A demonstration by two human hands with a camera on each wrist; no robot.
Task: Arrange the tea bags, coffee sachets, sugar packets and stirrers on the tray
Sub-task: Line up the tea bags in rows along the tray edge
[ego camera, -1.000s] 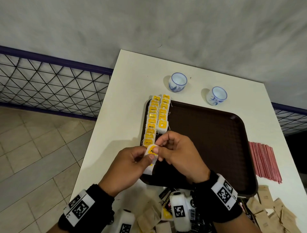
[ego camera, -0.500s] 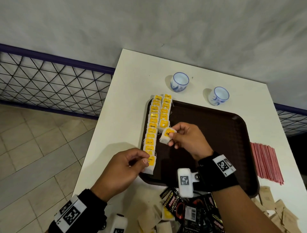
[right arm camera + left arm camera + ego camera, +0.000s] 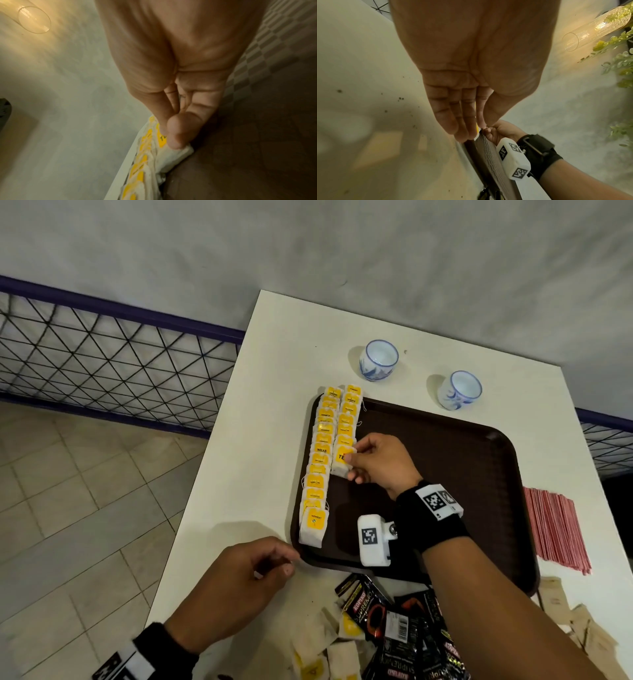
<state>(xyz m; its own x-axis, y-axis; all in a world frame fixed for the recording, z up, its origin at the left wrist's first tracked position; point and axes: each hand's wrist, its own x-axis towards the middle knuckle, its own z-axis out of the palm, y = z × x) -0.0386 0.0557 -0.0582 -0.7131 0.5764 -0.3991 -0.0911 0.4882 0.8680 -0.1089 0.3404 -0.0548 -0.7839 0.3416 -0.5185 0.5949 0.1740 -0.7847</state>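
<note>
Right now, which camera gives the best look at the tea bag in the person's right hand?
The head view: the tea bag shows whole, pinched by the right hand at the near end of the shorter row on the brown tray. The right wrist view shows only part of it under the fingers. The left wrist view hides it.

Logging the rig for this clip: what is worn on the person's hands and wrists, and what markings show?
Both hands are bare. The right hand has a black wristband carrying a white tag with a black square code, plus a white rounded camera block bearing the same kind of code. The left hand has a black wristband with a white coded tag. No sleeves or cables show.
</note>
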